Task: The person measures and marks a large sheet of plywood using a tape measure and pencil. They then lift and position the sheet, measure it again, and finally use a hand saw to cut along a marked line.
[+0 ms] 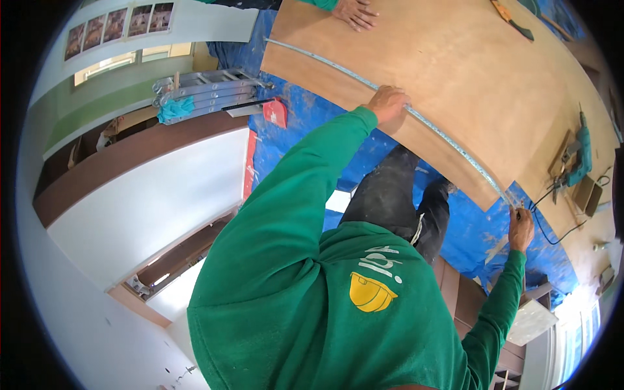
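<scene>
A large plywood sheet (442, 58) lies in front of me, and a pale tape measure blade (455, 148) runs along its near edge. My left hand (389, 104) is closed over the blade around mid-length, resting at the board's edge. Off to the right, past the near corner of the sheet, my right hand (521, 229) grips the tape measure's near end. Its fingers hide most of what they hold there. The far end of the blade reaches the sheet's left corner. Another person's hand (355, 13) lies spread on the board at the top.
Blue tarp (305, 107) spreads below the sheet. At right sits a teal power drill (580, 156) with a black cord (552, 240). A tool with orange and black parts (512, 19) rests on the board. Folded ladder (218, 91) and red dustpan-like piece (275, 112) are at left.
</scene>
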A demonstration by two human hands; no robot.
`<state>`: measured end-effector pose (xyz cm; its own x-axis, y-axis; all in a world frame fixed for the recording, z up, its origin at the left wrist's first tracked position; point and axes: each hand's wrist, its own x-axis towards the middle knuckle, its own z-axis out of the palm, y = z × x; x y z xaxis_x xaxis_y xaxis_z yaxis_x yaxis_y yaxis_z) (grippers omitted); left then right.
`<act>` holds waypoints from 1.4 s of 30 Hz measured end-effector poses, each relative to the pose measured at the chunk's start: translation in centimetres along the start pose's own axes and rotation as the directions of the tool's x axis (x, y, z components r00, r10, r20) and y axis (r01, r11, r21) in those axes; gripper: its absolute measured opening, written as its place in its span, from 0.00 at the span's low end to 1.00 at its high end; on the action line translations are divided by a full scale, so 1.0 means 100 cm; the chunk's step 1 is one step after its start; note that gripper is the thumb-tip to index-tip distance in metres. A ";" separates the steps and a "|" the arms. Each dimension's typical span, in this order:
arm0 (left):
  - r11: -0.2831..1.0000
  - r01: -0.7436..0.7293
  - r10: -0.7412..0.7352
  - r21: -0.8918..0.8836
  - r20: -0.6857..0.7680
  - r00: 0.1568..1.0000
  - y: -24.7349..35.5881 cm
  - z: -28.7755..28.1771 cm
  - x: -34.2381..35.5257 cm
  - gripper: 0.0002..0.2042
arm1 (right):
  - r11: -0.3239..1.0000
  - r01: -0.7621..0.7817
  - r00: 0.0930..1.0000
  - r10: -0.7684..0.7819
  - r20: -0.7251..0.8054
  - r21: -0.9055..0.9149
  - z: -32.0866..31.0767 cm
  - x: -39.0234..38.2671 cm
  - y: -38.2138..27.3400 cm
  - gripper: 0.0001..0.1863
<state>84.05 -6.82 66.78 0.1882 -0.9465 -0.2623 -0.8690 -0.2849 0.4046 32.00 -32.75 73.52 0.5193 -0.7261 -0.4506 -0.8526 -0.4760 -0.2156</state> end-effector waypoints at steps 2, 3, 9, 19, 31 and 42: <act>1.000 0.011 -0.011 -0.016 -0.016 1.000 -0.002 0.002 0.001 0.10 | 1.000 0.013 1.000 -0.013 -0.005 0.000 -0.002 0.005 0.001 0.18; 0.999 0.013 -0.014 -0.032 -0.028 1.000 -0.001 0.003 0.002 0.10 | 1.000 0.011 1.000 -0.011 -0.009 0.007 -0.004 0.005 0.001 0.18; 0.999 0.046 -0.046 0.016 0.008 0.999 0.003 0.003 0.005 0.09 | 1.000 0.022 1.000 -0.022 -0.011 0.011 -0.007 0.005 0.001 0.19; 1.000 0.026 -0.026 -0.003 -0.011 1.000 -0.003 0.003 0.005 0.10 | 0.998 0.031 0.999 -0.029 -0.038 0.050 0.005 0.005 0.001 0.19; 0.960 0.155 -0.168 -0.232 -0.037 0.985 -0.017 0.058 0.011 0.07 | 0.999 -0.033 0.999 0.033 -0.014 -0.016 0.025 0.005 0.039 0.23; 0.807 -0.442 0.458 -0.392 -0.059 0.887 0.326 0.107 0.178 0.15 | 0.999 -0.015 0.973 0.024 -0.228 0.040 0.027 0.031 0.030 0.16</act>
<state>54.18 -31.28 65.89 -0.2036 -0.9791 0.0046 -0.6050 0.1294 0.7856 30.86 -35.06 69.12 0.4983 -0.8312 -0.2465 -0.8621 -0.4446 -0.2432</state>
